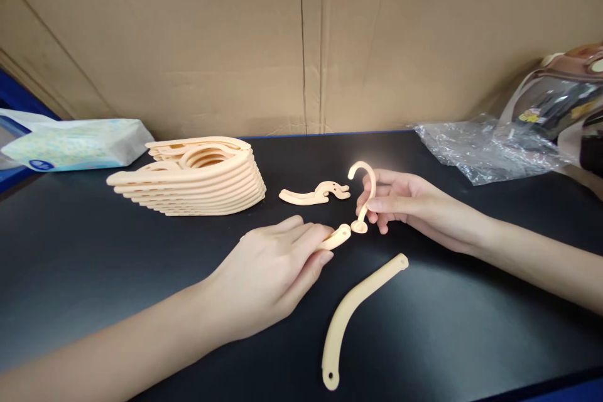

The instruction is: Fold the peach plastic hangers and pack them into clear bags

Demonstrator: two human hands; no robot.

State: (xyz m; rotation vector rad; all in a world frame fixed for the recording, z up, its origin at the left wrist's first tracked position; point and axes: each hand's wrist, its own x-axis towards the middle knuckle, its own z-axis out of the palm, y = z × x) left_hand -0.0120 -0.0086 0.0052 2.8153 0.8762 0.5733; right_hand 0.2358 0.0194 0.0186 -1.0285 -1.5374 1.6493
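Pinched between the fingers of my left hand (277, 264) is a cream plastic hanger arm (338, 239); its holed end sticks out to the right, and the rest is hidden by the hand. My right hand (405, 201) grips a cream hanger hook (372, 185) upright, with its round base close beside that end. Whether the two parts touch, I cannot tell. Nearer to me lies a loose curved hanger arm (351, 308), a hole at each end. Behind my hands rests a small wavy cream piece (313, 193) with tiny holes.
A stack of folded cream hangers (198, 185) stands at left on the black tabletop (461, 326). Behind it lies a tissue pack (85, 144). At right are a crumpled clear plastic bag (485, 147) and a transparent bottle with a strap (551, 103). A cardboard wall (211, 44) closes the back.
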